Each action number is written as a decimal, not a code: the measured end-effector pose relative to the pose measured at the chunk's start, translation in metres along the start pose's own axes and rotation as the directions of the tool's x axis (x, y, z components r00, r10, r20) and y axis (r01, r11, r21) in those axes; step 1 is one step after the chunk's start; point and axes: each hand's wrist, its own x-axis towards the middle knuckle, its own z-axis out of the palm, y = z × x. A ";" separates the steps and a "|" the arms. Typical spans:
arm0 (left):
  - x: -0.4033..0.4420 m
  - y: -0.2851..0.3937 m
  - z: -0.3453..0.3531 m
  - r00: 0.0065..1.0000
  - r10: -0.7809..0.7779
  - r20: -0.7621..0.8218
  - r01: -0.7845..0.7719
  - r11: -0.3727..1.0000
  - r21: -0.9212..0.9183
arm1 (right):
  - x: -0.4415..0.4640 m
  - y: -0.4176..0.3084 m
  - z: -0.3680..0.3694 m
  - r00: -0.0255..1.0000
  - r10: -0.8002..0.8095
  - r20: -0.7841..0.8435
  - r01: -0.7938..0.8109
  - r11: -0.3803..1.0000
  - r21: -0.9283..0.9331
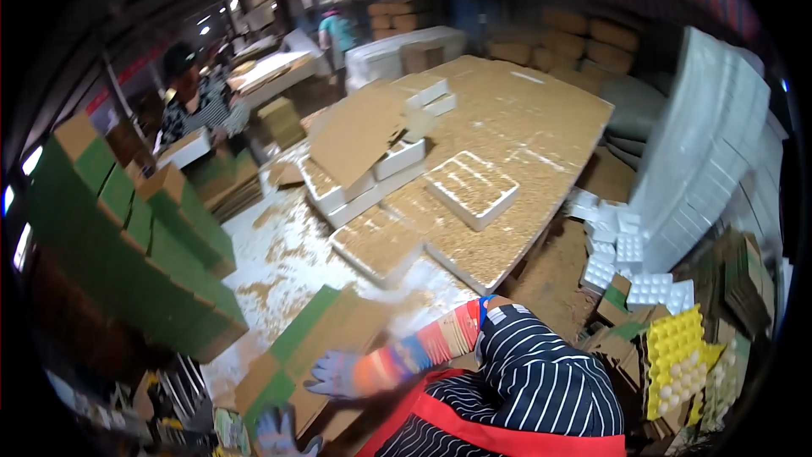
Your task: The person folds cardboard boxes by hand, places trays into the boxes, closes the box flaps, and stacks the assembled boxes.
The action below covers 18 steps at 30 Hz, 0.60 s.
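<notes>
Green boxes [173, 267] near flat cardboard [345, 320]

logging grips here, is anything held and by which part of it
No clear hold: the gloved right hand spread over brown and green cardboard; whether the gloved left hand grips its edge can't be told.

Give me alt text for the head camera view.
Gloved right hand and left hand at brown-green cardboard; beyond, white trays hold brown crumbly material. Green boxes stand left, a yellow egg tray right.
</notes>
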 end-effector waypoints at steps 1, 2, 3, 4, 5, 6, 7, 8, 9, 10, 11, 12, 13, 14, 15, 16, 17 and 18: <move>0.001 -0.002 -0.019 0.990 0.051 -0.134 -0.039 0.995 0.088 | 0.007 0.004 -0.014 0.999 -0.007 -0.032 0.006 1.000 -0.026; 0.002 -0.023 -0.026 0.997 0.074 -0.015 -0.072 0.993 0.091 | 0.016 0.006 -0.030 0.998 -0.018 -0.064 0.015 0.999 -0.047; 0.004 -0.040 -0.031 0.995 0.075 0.063 -0.079 0.994 0.072 | 0.030 0.006 -0.054 0.991 -0.034 -0.130 0.029 0.999 -0.041; 0.007 -0.056 -0.033 0.992 0.063 0.111 -0.070 0.996 0.060 | 0.044 0.008 -0.081 0.979 -0.055 -0.195 0.049 0.998 -0.038; 0.012 -0.069 -0.035 0.991 0.051 0.123 -0.057 0.997 0.050 | 0.054 0.008 -0.102 0.945 -0.109 -0.309 0.100 0.994 -0.046; 0.015 -0.082 -0.033 0.991 0.039 0.129 -0.044 0.998 0.038 | 0.067 0.014 -0.113 0.972 -0.077 -0.222 0.081 0.997 0.006; 0.019 -0.094 -0.032 0.992 0.030 0.126 -0.034 0.999 0.029 | 0.080 0.024 -0.116 0.995 -0.061 -0.079 0.062 0.998 0.004; 0.021 -0.105 -0.031 0.992 0.020 0.124 -0.022 1.000 0.017 | 0.091 0.032 -0.115 0.997 -0.043 0.069 0.042 0.999 0.007; 0.024 -0.115 -0.029 0.993 0.009 0.121 -0.010 1.000 0.006 | 0.096 0.035 -0.105 1.000 -0.012 0.025 0.013 1.000 -0.028; 0.028 -0.124 -0.029 0.993 0.014 0.121 -0.015 1.000 0.006 | 0.100 0.039 -0.090 1.000 0.015 -0.025 -0.017 0.998 -0.067; 0.033 -0.134 -0.029 0.993 0.011 0.118 -0.011 1.000 0.003 | 0.103 0.043 -0.083 0.996 0.041 -0.081 -0.049 0.993 -0.108; 0.037 -0.140 -0.028 0.993 0.008 0.115 -0.008 1.000 0.001 | 0.096 0.028 -0.099 0.995 0.100 -0.021 -0.102 0.987 -0.126; 0.040 -0.148 -0.027 0.993 0.006 0.114 -0.005 1.000 -0.008 | 0.097 0.025 -0.068 0.962 0.128 -0.239 -0.198 0.935 -0.295; 0.045 -0.152 -0.024 0.994 -0.003 0.111 0.004 1.000 -0.016 | 0.099 0.023 -0.037 0.887 0.111 -0.449 -0.324 0.842 -0.432; 0.050 -0.157 -0.023 0.994 -0.004 0.108 0.007 1.000 -0.023 | 0.084 0.010 -0.064 0.943 0.189 -0.273 -0.242 0.955 -0.174; 0.052 -0.162 -0.021 0.994 -0.006 0.105 0.010 0.999 -0.032 | 0.070 0.002 -0.077 0.907 0.158 -0.390 -0.210 0.973 -0.095; 0.053 -0.167 -0.017 0.995 -0.002 0.100 0.006 0.999 -0.038 | 0.067 0.012 -0.069 0.944 0.094 -0.316 -0.127 0.988 -0.086; 0.051 -0.174 -0.012 0.996 0.003 0.088 0.002 0.998 -0.058 | 0.064 0.019 -0.071 0.970 0.033 -0.242 -0.051 0.997 -0.066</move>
